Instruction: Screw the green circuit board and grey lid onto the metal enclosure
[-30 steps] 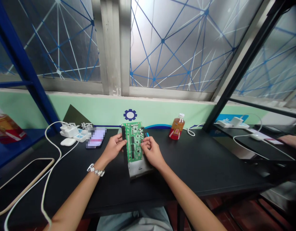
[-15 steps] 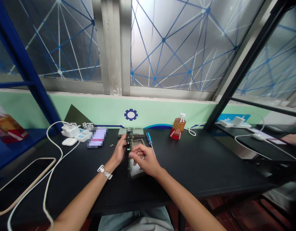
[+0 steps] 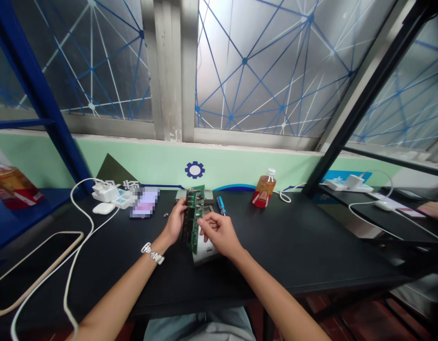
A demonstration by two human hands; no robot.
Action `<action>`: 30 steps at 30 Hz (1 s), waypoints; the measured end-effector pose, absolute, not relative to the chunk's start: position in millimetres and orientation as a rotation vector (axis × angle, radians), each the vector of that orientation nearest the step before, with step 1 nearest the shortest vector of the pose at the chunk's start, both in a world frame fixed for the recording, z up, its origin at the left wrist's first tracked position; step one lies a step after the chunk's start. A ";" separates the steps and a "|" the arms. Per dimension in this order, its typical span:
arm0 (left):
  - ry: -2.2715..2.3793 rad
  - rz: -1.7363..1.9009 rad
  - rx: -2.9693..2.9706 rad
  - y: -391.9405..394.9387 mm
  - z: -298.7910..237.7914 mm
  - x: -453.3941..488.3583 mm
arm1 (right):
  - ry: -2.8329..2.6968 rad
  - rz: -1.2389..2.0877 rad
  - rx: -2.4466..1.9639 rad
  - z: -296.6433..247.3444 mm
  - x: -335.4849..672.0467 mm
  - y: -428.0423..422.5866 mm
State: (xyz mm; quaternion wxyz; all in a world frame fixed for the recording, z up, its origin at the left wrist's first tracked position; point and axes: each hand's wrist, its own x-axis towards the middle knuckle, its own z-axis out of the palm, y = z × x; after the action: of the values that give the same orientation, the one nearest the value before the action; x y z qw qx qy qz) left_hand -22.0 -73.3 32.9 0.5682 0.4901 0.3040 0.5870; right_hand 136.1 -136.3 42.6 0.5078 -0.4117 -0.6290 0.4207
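A green circuit board [image 3: 195,222] is held up, tilted, above the black table. My left hand [image 3: 176,221] grips it by its left edge, with the fingers partly hidden behind it. The closed thumb and fingers of my right hand [image 3: 219,232] are at the board's right edge; whether a small part is also between them I cannot tell. Under the board and my right hand lies a grey-white metal casing [image 3: 204,255], partly covered. A blue-handled screwdriver [image 3: 221,205] lies just beyond my right hand, its shaft hidden.
Behind the board sits a flat grey box [image 3: 208,195]. Small screws [image 3: 166,214] lie left of my left hand, near a phone [image 3: 144,203]. White chargers and a power strip [image 3: 123,199] trail cables at left. A drink bottle [image 3: 264,189] stands at the back right.
The circuit board has turned from nearly edge-on to show more of its green face. My right hand has shifted slightly right with its edge, covering the screwdriver's shaft.
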 end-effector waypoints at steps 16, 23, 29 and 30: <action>0.799 1.300 1.183 -74.6 48.6 -35.5 | -0.993 1.525 -0.878 52.4 154.6 -123.5; 0.919 1.670 1.665 -72.2 56.6 -49.1 | -0.905 1.744 -0.614 59.7 162.9 -125.6; 0.918 1.459 1.706 -77.1 51.5 -52.4 | -0.951 1.751 -0.698 56.7 160.0 -125.8; 0.895 1.441 1.735 -79.1 52.4 -52.5 | -0.969 1.746 -0.708 55.7 158.6 -126.2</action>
State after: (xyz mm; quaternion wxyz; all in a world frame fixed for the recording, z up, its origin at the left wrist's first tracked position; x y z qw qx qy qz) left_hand -52.5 -79.1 52.4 0.3502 0.6697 0.3455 0.5563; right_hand 158.6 -126.2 55.7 0.4894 -0.2914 -0.3989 0.7187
